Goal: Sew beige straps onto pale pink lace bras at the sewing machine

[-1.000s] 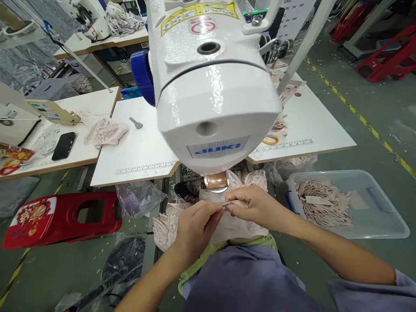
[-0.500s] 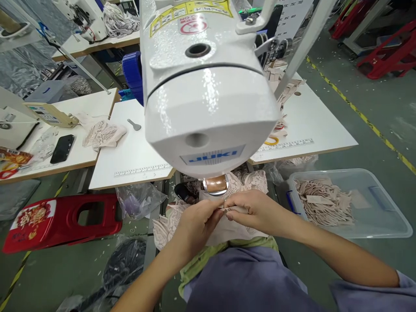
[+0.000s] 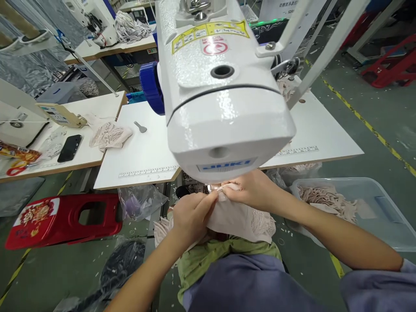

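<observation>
Pale beige fabric (image 3: 232,221) is pinched between thumb and fingers of both hands, just below the rounded nose of a white sewing machine (image 3: 227,128). The left hand (image 3: 194,213) is held with its back turned up, the thumb pointed inward along the cloth's upper edge and the forearm slanted up from the lower left. The right hand (image 3: 255,189) is set slightly higher and nearer the machine, its forearm stretched in from the lower right beside a clear plastic bin (image 3: 383,212). The two thumbs are nearly brought together, while the fabric is draped below them toward a green cloth (image 3: 224,255) on the lap. The curled fingers underneath are partly hidden, and their exact hold cannot be made out.
</observation>
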Tool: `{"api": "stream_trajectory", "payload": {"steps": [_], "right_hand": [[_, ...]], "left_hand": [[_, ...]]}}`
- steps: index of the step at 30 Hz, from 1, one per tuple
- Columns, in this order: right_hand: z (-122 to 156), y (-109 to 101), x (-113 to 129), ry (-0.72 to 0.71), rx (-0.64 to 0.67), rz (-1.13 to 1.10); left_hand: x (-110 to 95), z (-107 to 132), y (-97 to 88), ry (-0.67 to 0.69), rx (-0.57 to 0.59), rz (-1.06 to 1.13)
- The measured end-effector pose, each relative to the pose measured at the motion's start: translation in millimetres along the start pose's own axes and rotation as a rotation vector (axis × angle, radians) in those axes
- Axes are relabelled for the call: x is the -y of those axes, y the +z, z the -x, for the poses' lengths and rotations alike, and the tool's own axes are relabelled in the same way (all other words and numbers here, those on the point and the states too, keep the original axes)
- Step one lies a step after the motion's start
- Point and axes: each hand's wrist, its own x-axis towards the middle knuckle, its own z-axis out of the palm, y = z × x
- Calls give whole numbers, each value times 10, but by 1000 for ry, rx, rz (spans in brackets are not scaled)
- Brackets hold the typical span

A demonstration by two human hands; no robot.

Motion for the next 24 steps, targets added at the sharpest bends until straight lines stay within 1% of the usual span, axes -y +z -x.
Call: {"api": "stream_trajectory", "payload": {"steps": [1,2,4,6,8,12,14,15,16,18,20,21,23,24], "right_hand": [[-26,-19,13,-12,3,12],[-40,-34,27,-25,1,29],[-41,-47,45,-36,-1,71],[-5,-24,36,-36,-13,97],[67,53,-8,-64,-92,125],[256,314,-133,-154,-384,259],[315,414,-163,-167,-474,326],[329,443,-166,-171,-508,349],[334,458,-163,-173,-534,366],[334,470,-155,-173,-554,373],[345,495,-161,-155,-509,295],[360,523,-171,-125,-476,209],[406,607,-196,-21,-447,-42],[430,652,-207,40,-456,-170]], "left_hand": [[68,13,0,97,-6,-25],[127,21,-2,166,3,-48],[204,23,-7,232,29,-84],[212,11,-13,253,53,-120],[151,-2,-25,224,100,-168],[-29,-15,-65,74,278,-261],[-36,-33,-90,55,308,-272],[-4,-50,-104,90,301,-263],[48,-74,-119,153,290,-247],[182,-141,-149,332,276,-212],[294,-215,-168,475,259,-197],[323,-244,-170,496,255,-197],[311,-275,-159,463,245,-202],[274,-276,-148,427,244,-208]]}}
